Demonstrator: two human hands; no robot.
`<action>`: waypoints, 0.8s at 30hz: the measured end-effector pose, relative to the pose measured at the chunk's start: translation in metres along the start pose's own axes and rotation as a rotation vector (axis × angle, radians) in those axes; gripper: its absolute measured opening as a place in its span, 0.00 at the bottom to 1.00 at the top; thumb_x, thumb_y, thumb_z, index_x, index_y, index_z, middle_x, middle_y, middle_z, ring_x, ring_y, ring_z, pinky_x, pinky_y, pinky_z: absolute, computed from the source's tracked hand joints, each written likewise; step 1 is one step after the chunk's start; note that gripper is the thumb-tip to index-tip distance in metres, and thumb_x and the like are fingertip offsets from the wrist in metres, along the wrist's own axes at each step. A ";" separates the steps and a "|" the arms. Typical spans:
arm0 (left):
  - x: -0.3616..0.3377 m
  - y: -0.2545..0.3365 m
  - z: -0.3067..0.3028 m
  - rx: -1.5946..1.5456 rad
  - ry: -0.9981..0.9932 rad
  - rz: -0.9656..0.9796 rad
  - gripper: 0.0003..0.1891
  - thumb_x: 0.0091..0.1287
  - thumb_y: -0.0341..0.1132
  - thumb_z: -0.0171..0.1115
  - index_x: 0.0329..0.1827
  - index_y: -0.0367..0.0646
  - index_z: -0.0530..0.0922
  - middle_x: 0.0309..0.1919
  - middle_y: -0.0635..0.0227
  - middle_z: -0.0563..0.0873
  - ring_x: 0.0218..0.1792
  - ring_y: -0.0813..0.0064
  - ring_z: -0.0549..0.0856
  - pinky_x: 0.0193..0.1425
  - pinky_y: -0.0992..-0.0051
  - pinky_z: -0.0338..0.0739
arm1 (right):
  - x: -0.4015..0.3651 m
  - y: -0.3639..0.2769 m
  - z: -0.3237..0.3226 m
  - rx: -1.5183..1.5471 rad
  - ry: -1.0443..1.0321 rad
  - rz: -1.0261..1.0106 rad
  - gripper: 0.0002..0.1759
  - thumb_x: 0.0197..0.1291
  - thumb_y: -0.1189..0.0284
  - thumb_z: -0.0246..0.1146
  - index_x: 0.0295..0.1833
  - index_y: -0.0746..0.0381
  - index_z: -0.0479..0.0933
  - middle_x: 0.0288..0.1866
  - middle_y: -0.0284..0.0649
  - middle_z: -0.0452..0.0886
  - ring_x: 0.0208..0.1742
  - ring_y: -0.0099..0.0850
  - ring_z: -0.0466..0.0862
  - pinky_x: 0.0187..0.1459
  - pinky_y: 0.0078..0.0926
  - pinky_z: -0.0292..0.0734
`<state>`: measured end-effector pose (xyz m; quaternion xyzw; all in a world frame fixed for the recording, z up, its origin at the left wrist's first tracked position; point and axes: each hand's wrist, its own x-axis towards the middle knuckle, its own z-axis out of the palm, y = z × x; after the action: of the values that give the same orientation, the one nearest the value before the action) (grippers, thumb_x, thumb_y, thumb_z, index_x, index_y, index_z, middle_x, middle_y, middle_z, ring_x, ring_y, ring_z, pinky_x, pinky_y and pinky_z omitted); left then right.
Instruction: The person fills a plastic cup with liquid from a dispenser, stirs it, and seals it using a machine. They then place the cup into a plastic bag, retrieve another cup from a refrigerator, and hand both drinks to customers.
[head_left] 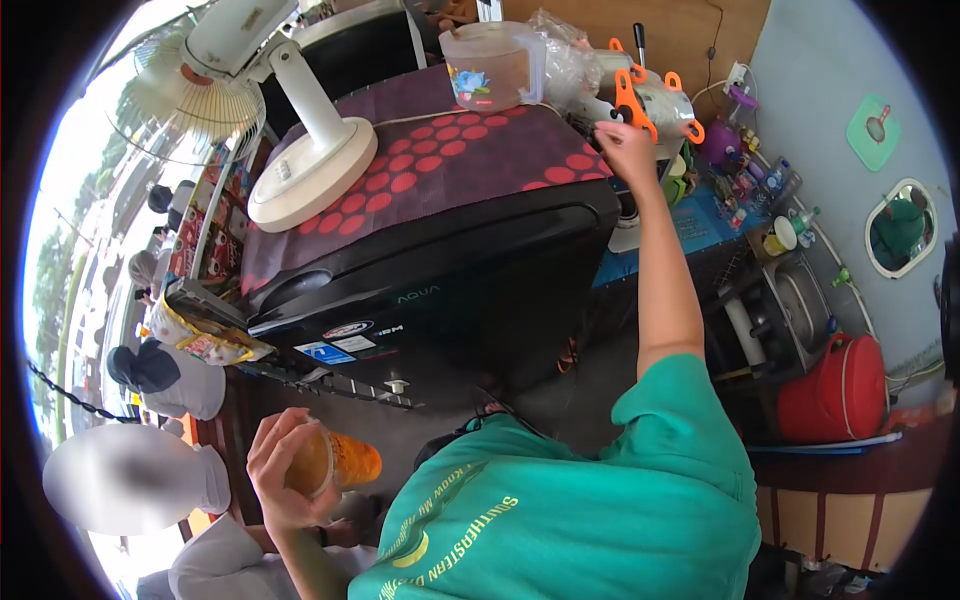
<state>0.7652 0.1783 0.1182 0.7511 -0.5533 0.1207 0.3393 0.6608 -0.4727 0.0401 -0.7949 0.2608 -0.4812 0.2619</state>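
Observation:
My left hand (283, 465) is wrapped round a clear plastic cup (318, 462) of orange drink, tilted to the right, low in front of my green shirt. Stretched far forward, my right hand (627, 152) has its fingers curled together beside the far right corner of the black fridge's covered top (470, 165). Its fingertips are close to a machine's orange handle (632, 103); I cannot tell what, if anything, they hold. Crumpled clear plastic (565, 62) lies just left of the machine, next to a translucent pitcher (495, 75).
A white fan (315, 165) stands on the fridge at the left. To the right are a blue-covered table (690, 230), a sink (798, 300) and a red cooler (838, 390). People, one in a dark head covering (145, 368), are beyond the left side.

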 end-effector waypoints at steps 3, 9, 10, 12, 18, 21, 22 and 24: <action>0.000 0.003 -0.003 -0.011 -0.036 -0.017 0.30 0.40 0.39 0.70 0.50 0.33 0.84 0.48 0.46 0.87 0.46 0.51 0.86 0.53 0.61 0.81 | 0.034 0.022 0.030 -0.079 -0.068 -0.088 0.16 0.59 0.64 0.69 0.47 0.63 0.89 0.42 0.49 0.91 0.43 0.42 0.92 0.46 0.42 0.84; -0.004 0.005 -0.005 0.088 0.036 -0.090 0.28 0.40 0.36 0.74 0.50 0.42 0.86 0.48 0.57 0.88 0.43 0.54 0.87 0.47 0.62 0.84 | 0.111 0.108 0.095 -0.862 -0.195 -0.306 0.20 0.66 0.64 0.55 0.31 0.66 0.86 0.30 0.56 0.84 0.34 0.51 0.87 0.37 0.55 0.77; -0.005 0.004 -0.007 0.074 0.002 -0.083 0.28 0.40 0.36 0.75 0.51 0.44 0.86 0.49 0.61 0.88 0.43 0.56 0.87 0.46 0.62 0.84 | 0.146 0.191 0.128 -0.865 -0.183 -0.376 0.21 0.65 0.64 0.54 0.32 0.67 0.87 0.32 0.57 0.85 0.35 0.53 0.88 0.36 0.56 0.78; -0.013 0.004 -0.011 0.067 -0.007 -0.103 0.29 0.40 0.37 0.76 0.52 0.46 0.86 0.49 0.64 0.88 0.44 0.57 0.87 0.45 0.62 0.85 | 0.142 0.168 0.107 -0.739 -0.215 -0.362 0.21 0.64 0.62 0.55 0.41 0.65 0.89 0.37 0.58 0.87 0.40 0.55 0.88 0.44 0.55 0.78; -0.024 0.004 -0.020 0.069 0.020 -0.143 0.29 0.41 0.38 0.77 0.52 0.48 0.86 0.50 0.68 0.87 0.45 0.61 0.86 0.40 0.63 0.85 | 0.090 0.065 0.060 -0.576 -0.201 -0.205 0.22 0.60 0.55 0.64 0.38 0.66 0.86 0.34 0.56 0.85 0.38 0.53 0.86 0.42 0.49 0.77; -0.032 -0.001 -0.017 0.068 0.051 -0.135 0.30 0.39 0.36 0.77 0.52 0.45 0.85 0.49 0.63 0.87 0.42 0.58 0.85 0.43 0.63 0.83 | 0.087 0.050 0.046 -0.554 -0.186 -0.131 0.21 0.60 0.56 0.66 0.34 0.68 0.84 0.28 0.54 0.83 0.33 0.49 0.86 0.39 0.47 0.76; -0.031 -0.001 -0.015 0.051 0.049 -0.135 0.30 0.39 0.37 0.77 0.52 0.46 0.86 0.50 0.63 0.87 0.42 0.59 0.86 0.43 0.63 0.84 | 0.082 0.043 0.040 -0.530 -0.184 -0.052 0.21 0.60 0.57 0.67 0.33 0.68 0.83 0.25 0.52 0.82 0.30 0.46 0.86 0.37 0.48 0.75; -0.032 -0.002 -0.008 0.026 0.052 -0.140 0.31 0.39 0.38 0.78 0.52 0.46 0.86 0.50 0.63 0.87 0.43 0.59 0.86 0.43 0.64 0.84 | 0.083 0.045 0.035 -0.554 -0.225 -0.046 0.21 0.61 0.57 0.67 0.36 0.68 0.84 0.26 0.51 0.83 0.31 0.44 0.86 0.37 0.44 0.77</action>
<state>0.7574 0.2075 0.1058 0.7889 -0.4888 0.1233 0.3514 0.7182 -0.5551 0.0484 -0.8900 0.3334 -0.3066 0.0514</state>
